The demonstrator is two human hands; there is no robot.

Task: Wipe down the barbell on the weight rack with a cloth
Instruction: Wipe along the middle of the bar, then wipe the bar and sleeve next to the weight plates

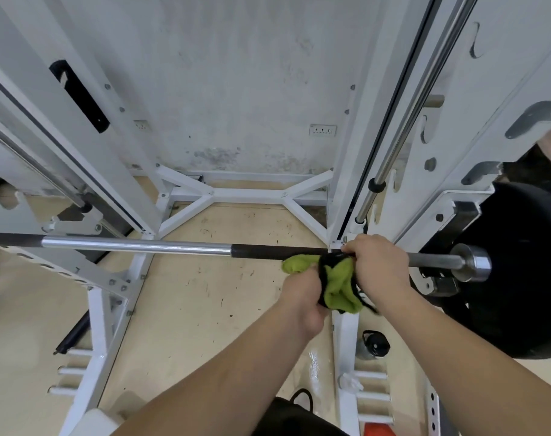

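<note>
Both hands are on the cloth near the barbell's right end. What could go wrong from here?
The cloth is bunched between the left hand and right hand, with loose black threads hanging; these might snag on the white rack upright beside it. The right hand wraps the barbell close to that upright, so sliding right could knock knuckles. The chrome middle may go unwiped.
</note>
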